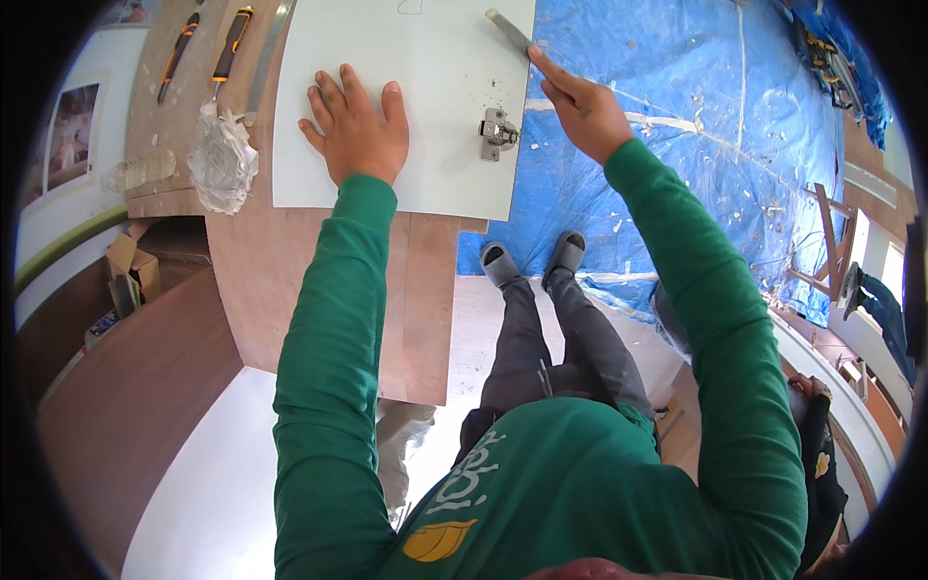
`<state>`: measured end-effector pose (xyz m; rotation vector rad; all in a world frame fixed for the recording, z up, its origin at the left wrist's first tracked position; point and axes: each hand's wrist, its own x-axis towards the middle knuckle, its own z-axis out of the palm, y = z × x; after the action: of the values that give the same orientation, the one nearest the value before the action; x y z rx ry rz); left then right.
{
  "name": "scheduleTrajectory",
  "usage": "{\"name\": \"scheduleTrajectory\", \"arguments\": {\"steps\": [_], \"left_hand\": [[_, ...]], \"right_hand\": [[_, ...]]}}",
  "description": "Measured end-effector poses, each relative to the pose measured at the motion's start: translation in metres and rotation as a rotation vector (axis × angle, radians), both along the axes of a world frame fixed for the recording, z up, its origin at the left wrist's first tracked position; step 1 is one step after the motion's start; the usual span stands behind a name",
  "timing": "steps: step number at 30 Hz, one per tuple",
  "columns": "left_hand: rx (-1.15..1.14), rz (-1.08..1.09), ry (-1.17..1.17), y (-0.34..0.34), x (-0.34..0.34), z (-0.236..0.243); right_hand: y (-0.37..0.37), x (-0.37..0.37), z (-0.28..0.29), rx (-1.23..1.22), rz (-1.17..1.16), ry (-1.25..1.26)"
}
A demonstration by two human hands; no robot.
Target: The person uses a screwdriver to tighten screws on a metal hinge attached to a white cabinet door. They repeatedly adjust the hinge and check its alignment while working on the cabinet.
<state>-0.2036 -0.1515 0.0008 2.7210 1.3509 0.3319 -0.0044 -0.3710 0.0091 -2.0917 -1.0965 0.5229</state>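
My left hand [362,130] lies flat with fingers spread on a white panel [435,174], which rests on a wooden cabinet. At the panel's right edge, my right hand [588,111] is closed on a thin, flat grey tool [509,33]. The tool has a pale end and points up and left over the panel; its exact kind I cannot make out. A metal cabinet hinge [498,134] sits at the panel's right edge, below the tool. Small dark specks lie on the panel just above the hinge.
Two black-and-orange screwdrivers [231,48] and a crumpled plastic bag [222,159] lie left of the panel. Blue sheeting [677,193] strewn with scraps covers the floor at right. A cardboard box [132,266] sits inside the cabinet at left. A wooden frame [829,242] stands far right, near another person's leg [884,319].
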Motion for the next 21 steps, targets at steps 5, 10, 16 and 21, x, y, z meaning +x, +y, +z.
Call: {"name": "scheduleTrajectory", "arguments": {"steps": [5, 10, 16, 21], "left_hand": [[-0.007, 0.041, 0.015, 0.002, -0.009, 0.001], [-0.026, 0.027, 0.028, -0.003, 0.005, 0.003], [-0.062, 0.052, 0.018, 0.001, -0.010, 0.008], [-0.043, 0.014, -0.017, -0.002, 0.002, 0.006]], "right_hand": [[-0.048, -0.049, -0.007, 0.016, 0.205, 0.045], [0.036, 0.071, -0.019, 0.036, -0.130, -0.123], [0.083, 0.064, 0.015, 0.017, -0.391, 0.488], [0.081, 0.060, -0.045, 0.236, -0.394, 0.048]]}}
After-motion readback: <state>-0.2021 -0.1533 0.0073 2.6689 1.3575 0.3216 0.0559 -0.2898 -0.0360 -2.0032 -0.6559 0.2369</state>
